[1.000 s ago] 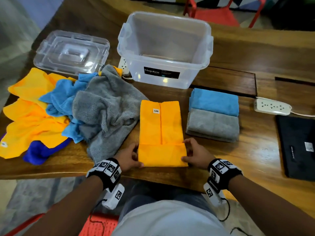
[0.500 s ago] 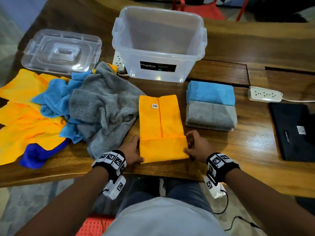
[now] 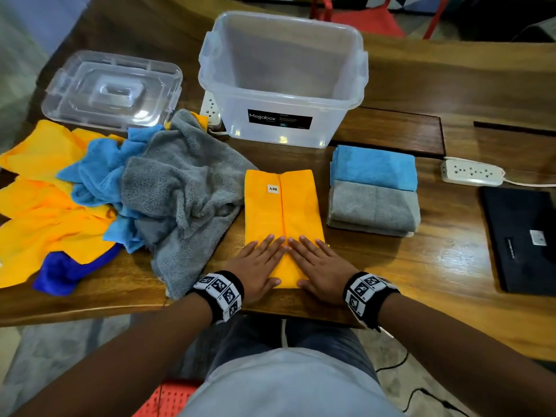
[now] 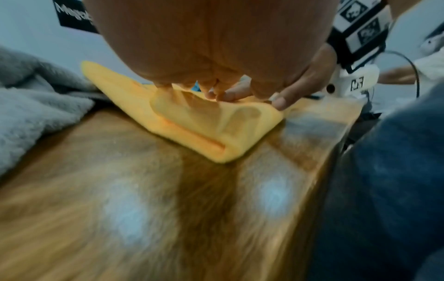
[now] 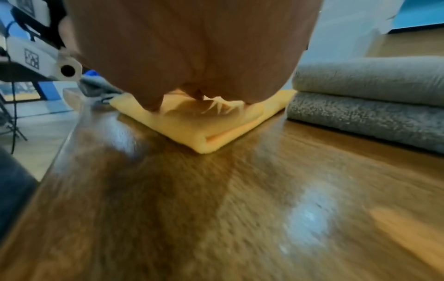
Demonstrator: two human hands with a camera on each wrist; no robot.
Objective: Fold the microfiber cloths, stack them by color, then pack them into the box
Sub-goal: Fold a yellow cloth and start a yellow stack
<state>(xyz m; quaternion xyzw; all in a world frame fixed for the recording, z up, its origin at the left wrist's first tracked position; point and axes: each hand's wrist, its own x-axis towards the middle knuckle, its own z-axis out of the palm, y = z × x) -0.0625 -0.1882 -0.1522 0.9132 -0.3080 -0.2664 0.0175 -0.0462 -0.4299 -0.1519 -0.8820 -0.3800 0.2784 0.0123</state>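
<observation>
At the near edge of the wooden table (image 3: 421, 266), straight in front of me, lies the orange cloth (image 3: 282, 206), folded into a long strip with its two side flaps meeting along a centre seam and a small white label (image 3: 273, 189) on the left flap. My left hand (image 3: 258, 266) and right hand (image 3: 319, 266) lie flat on its near end, fingers straight and spread, index fingertips almost touching over the seam; neither grasps anything, both only press down. From the left wrist view I see the near end doubled over into a thicker fold (image 4: 216, 133), and the right wrist view shows the same layered corner (image 5: 204, 140) under my palm.

Just right of the strip sits a folded grey cloth (image 3: 373, 206) with a folded light blue cloth (image 3: 374, 167) directly behind it, the two touching. The right wrist view shows the grey as two stacked layers.

Just left of the strip, a loose grey cloth (image 3: 180, 182) lies crumpled, its edge touching the orange one. Further left are tangled light blue cloths (image 3: 96, 173), unfolded orange cloths (image 3: 39, 206) and a dark blue cloth (image 3: 66, 269).

Behind the strip stands the clear plastic box (image 3: 282, 127), open-topped. Its lid (image 3: 111, 88) lies to the left of it. A white power strip (image 3: 471, 173) and a black flat case (image 3: 523, 239) lie at the far right.
</observation>
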